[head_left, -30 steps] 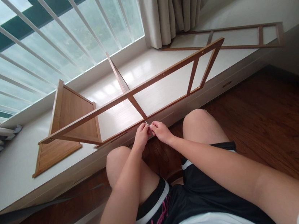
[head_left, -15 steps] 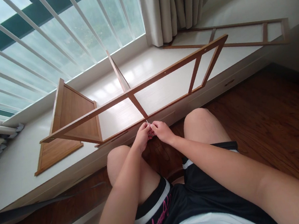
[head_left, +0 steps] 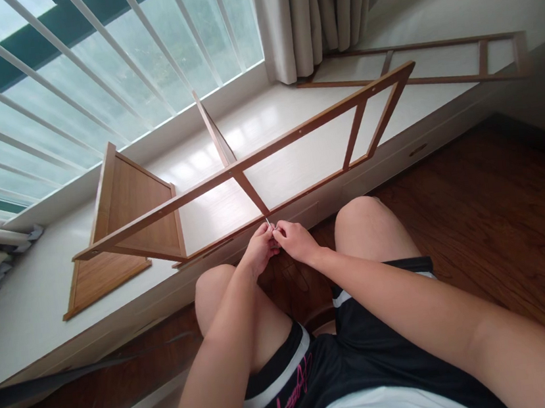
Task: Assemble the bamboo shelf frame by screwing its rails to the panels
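Left hand (head_left: 260, 248) and right hand (head_left: 297, 239), fingertips pinched together on a thin metal rod (head_left: 269, 221), rod tip at lower rail of wooden frame (head_left: 251, 194), frame along front edge of white ledge (head_left: 29, 287).

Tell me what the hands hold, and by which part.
A thin metal shaft, by its lower part, where the left hand and right hand meet; its lower end is hidden.
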The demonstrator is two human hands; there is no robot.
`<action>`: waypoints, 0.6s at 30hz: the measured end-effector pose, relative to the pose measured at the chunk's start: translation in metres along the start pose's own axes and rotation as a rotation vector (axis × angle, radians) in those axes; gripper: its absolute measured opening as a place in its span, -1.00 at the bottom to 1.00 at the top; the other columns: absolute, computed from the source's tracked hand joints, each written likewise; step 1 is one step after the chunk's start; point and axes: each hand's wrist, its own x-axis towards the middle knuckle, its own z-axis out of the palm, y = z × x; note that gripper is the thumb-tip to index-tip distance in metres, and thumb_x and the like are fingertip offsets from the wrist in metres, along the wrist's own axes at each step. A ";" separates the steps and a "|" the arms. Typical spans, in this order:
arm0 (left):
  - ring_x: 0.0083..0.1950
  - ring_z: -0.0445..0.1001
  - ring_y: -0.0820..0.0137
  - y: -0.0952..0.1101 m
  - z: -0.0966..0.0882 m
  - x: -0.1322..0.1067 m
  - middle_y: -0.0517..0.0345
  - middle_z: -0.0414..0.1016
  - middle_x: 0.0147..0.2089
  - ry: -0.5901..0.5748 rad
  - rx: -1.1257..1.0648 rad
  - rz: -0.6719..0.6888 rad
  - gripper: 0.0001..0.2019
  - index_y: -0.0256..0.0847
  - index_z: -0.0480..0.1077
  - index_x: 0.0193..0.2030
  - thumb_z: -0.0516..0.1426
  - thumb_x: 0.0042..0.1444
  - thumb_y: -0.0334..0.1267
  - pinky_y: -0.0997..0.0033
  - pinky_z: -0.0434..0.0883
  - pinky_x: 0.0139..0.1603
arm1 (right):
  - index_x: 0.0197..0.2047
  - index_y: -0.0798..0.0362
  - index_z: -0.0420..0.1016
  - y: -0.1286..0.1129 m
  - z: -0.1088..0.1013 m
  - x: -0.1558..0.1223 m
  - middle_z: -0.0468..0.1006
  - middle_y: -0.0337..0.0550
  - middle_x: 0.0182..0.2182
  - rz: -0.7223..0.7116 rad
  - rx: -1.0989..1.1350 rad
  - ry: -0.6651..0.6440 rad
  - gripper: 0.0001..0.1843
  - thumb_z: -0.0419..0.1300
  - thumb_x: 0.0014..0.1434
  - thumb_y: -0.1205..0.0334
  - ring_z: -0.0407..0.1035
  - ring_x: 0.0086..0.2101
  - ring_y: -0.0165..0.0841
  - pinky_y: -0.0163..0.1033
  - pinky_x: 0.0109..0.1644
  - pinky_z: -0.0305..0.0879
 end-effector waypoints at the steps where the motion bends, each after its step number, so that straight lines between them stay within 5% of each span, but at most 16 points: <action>1: -0.48 0.35 0.53 0.000 0.000 0.000 0.25 0.31 -0.40 -0.002 -0.003 0.001 -0.76 -0.16 0.24 -0.30 0.24 0.03 -0.18 0.58 0.29 -0.52 | -0.41 0.01 0.31 0.000 0.000 0.000 0.48 -0.21 -0.49 -0.004 -0.012 -0.001 -0.73 -0.01 0.26 0.07 0.31 -0.45 -0.39 -0.33 -0.38 0.02; 18: -0.45 0.38 0.49 -0.004 0.003 0.004 0.24 0.35 -0.43 0.011 -0.103 0.018 -0.80 -0.19 0.32 -0.30 0.24 -0.08 -0.32 0.52 0.36 -0.46 | -0.17 -0.03 0.43 -0.014 -0.001 -0.009 0.59 -0.13 -0.30 -0.083 -0.224 -0.012 -0.63 -0.14 0.36 0.02 0.43 -0.31 -0.28 -0.28 -0.33 0.04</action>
